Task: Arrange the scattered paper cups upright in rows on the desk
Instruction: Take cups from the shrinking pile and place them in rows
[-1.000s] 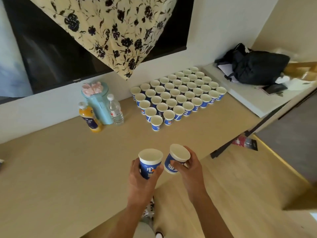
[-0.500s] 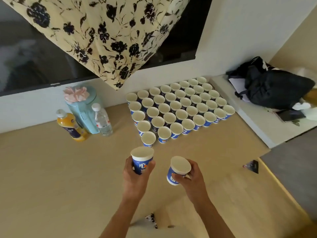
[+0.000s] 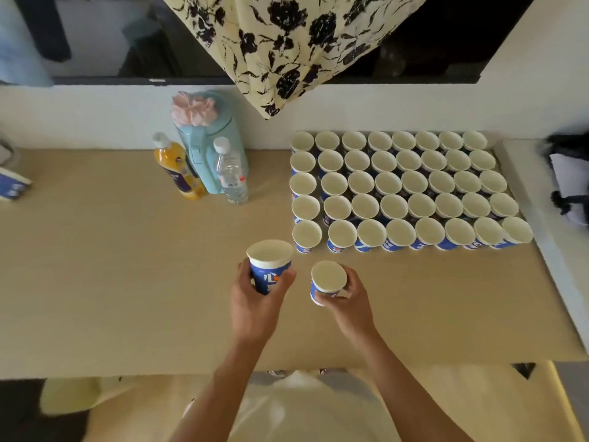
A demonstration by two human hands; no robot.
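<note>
Beige desk (image 3: 111, 282) is filling the head view, running along a white wall beneath a dark screen that a floral cloth (image 3: 287, 36) is partly covering. At the back right, a block of paper cups (image 3: 404, 189) is standing mouths up in five rows, packed rim to rim against the wall and a raised white ledge (image 3: 548, 266). That corner is probably serving as a straight edge, keeping the rows square. Left of the block, an orange bottle (image 3: 178, 167), a blue jug (image 3: 207, 138) and a water bottle (image 3: 231, 173) are standing together by the wall, apart from the working area.

Nearer the front, the left hand (image 3: 255, 301) is gripping the left cup (image 3: 270, 266), thumb and fingers curled round its blue side, just beside the block's near-left corner. The right hand (image 3: 350, 301) is holding the right cup (image 3: 328, 282) likewise, fingers wrapped on its wall, with the cup tilting slightly. Both cups are being carried mouth up, seemingly so each is going down already oriented. Whether they are touching the desk cannot be told. A new front row is the likely destination.
</note>
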